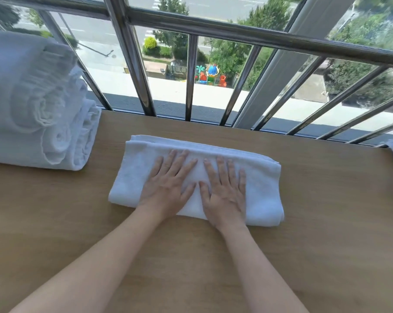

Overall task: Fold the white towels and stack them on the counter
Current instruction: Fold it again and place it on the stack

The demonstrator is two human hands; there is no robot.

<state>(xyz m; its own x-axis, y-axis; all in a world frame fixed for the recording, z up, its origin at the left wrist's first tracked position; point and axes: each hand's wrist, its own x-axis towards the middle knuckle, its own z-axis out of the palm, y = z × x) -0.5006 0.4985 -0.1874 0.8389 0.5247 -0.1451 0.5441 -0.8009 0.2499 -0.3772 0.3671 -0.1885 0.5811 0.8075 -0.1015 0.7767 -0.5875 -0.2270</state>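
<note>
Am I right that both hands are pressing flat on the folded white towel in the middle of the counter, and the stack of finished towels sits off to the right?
Not quite. The head view shows the stack of finished towels on the left of the counter, not the right. The rest holds: the left hand and right hand both press flat on the folded towel in the middle.

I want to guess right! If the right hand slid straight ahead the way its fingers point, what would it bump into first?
Probably nothing on the counter. The right hand lies flat on the folded towel; past its far edge comes bare wooden counter, then the metal window railing, likely the first bump.
</note>
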